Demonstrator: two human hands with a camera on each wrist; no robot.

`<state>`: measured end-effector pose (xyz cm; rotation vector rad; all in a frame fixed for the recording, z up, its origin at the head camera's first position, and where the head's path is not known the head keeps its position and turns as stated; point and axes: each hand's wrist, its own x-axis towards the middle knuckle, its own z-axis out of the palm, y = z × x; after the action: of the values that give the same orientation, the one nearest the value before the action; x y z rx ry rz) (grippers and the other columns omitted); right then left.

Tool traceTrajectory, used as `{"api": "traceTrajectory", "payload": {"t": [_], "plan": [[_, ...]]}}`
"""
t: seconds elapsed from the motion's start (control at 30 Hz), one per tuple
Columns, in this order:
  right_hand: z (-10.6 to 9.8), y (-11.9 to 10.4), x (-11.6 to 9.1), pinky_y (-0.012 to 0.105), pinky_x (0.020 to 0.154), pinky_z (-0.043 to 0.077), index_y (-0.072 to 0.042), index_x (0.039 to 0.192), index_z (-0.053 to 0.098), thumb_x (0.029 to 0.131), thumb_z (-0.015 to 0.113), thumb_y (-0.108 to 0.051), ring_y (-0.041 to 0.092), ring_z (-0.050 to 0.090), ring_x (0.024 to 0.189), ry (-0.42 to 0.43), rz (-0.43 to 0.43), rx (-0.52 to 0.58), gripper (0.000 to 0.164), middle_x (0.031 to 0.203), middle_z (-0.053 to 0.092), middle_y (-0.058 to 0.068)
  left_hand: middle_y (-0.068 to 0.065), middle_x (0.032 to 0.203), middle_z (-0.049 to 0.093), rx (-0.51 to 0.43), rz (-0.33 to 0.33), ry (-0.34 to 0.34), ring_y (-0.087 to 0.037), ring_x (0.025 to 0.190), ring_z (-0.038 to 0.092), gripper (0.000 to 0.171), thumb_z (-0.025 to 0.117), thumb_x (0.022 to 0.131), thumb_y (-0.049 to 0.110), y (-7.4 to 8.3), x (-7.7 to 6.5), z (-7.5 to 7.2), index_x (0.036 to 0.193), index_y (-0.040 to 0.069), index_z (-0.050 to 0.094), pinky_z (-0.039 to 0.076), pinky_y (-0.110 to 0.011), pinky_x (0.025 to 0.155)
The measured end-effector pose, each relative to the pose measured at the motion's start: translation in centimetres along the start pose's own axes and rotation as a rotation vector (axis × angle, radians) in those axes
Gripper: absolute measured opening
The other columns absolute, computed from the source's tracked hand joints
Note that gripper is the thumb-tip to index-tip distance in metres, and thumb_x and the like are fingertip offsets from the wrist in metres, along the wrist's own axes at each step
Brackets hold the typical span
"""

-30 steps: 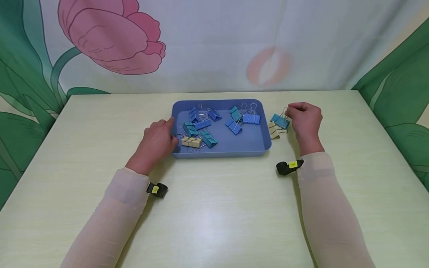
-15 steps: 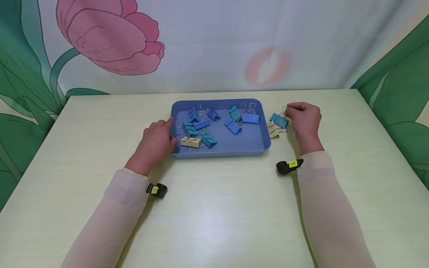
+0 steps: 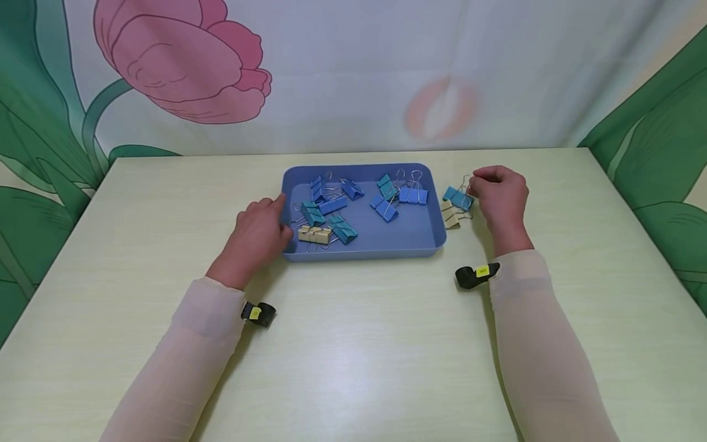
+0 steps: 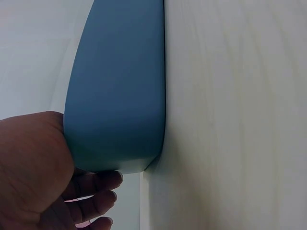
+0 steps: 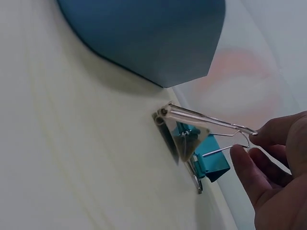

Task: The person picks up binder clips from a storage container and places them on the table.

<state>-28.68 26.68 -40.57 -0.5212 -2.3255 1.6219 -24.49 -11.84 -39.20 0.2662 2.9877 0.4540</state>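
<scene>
A blue tray [image 3: 375, 253] lies toward the back of the table, with my left hand [image 3: 251, 242] gripping its left end. The left wrist view shows that hand's fingers [image 4: 98, 203] at the tray's outer wall [image 4: 115, 91]. Beyond the tray's right end, my right hand [image 3: 502, 205] pinches the wire handle of a teal binder clip [image 3: 458, 197]. A cream binder clip [image 3: 450, 215] is right beside the teal one and overlaps it in the right wrist view, where its silver handles [image 5: 211, 120] reach toward the fingertips [image 5: 240, 155].
Inside the tray, blue binder clips [image 3: 333, 204], teal clips [image 3: 342, 228] and a cream clip [image 3: 315, 234] form a cluster at the left. Several more blue clips [image 3: 413, 196] and a teal one [image 3: 386, 186] lie at its right. A printed curtain [image 3: 353, 73] hangs behind the table [image 3: 353, 344].
My right hand and the teal clip have shifted very slightly left. The left hand stays on the tray, which has not moved on the table.
</scene>
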Motion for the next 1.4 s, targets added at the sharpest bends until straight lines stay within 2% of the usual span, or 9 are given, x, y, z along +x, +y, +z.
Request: {"api": "traceTrajectory", "payload": {"t": [0.1,0.23,0.33,0.57,0.93,1.23,1.4], "plan": [[-0.1,-0.1,0.1,0.027,0.086,0.055,-0.004,0.115,0.067,0.092,0.061,-0.019,0.018,0.069,0.09,0.021,-0.024,-0.046,0.029,0.101,0.062,0.0,-0.026,0.139,0.047,-0.002,0.001,0.001,-0.04,0.123,0.044,0.061,0.049,0.093,0.015,0.1,0.0,-0.1,0.148,-0.005,0.031,0.035,-0.056,0.105],[-0.2,-0.5,0.0,0.023,0.077,0.052,-0.007,0.112,0.068,0.092,0.058,-0.023,0.013,0.067,0.086,0.073,-0.062,-0.132,0.028,0.101,0.066,0.003,-0.026,0.139,0.046,-0.001,-0.001,-0.005,-0.041,0.123,0.044,0.061,0.049,0.093,0.015,0.1,0.1,-0.1,0.148,-0.005,0.031,0.034,-0.057,0.105],[-0.3,-0.9,-0.2,0.024,0.072,0.047,-0.008,0.11,0.069,0.091,0.056,-0.025,0.011,0.061,0.087,0.121,-0.1,-0.175,0.028,0.103,0.067,0.006,-0.026,0.14,0.046,-0.001,-0.006,-0.014,-0.041,0.124,0.043,0.062,0.049,0.093,0.016,0.1,0.1,-0.1,0.148,-0.005,0.03,0.034,-0.057,0.106],[0.0,-1.7,-0.8,0.027,0.077,0.043,-0.008,0.109,0.069,0.092,0.055,-0.023,0.016,0.055,0.094,0.172,-0.179,-0.186,0.027,0.108,0.062,0.007,-0.027,0.139,0.046,0.004,-0.002,-0.015,-0.041,0.123,0.044,0.062,0.049,0.093,0.015,0.1,-0.1,0.0,0.148,-0.006,0.031,0.035,-0.057,0.104],[0.6,-2.7,-1.5,0.028,0.085,0.046,-0.008,0.111,0.068,0.092,0.056,-0.022,0.016,0.056,0.099,0.131,-0.235,-0.128,0.027,0.109,0.063,0.007,-0.027,0.139,0.046,-0.006,0.005,-0.005,-0.042,0.123,0.043,0.062,0.049,0.093,0.015,0.1,-0.1,-0.1,0.148,-0.006,0.031,0.034,-0.057,0.105],[1.7,-3.2,-2.1,0.031,0.095,0.05,-0.008,0.112,0.067,0.091,0.059,-0.02,0.018,0.06,0.104,0.047,-0.286,-0.111,0.026,0.115,0.064,0.008,-0.027,0.138,0.047,-0.006,0.0,-0.009,-0.042,0.123,0.044,0.062,0.048,0.093,0.015,0.1,0.1,0.1,0.148,-0.006,0.03,0.034,-0.057,0.105],[2.4,-3.0,-2.3,0.032,0.095,0.05,-0.006,0.112,0.066,0.091,0.06,-0.018,0.019,0.061,0.104,0.011,-0.309,-0.115,0.025,0.115,0.063,0.009,-0.028,0.136,0.049,0.001,0.008,0.0,-0.043,0.123,0.045,0.062,0.049,0.092,0.014,0.1,0.0,0.0,0.148,-0.007,0.031,0.035,-0.058,0.104]]}}
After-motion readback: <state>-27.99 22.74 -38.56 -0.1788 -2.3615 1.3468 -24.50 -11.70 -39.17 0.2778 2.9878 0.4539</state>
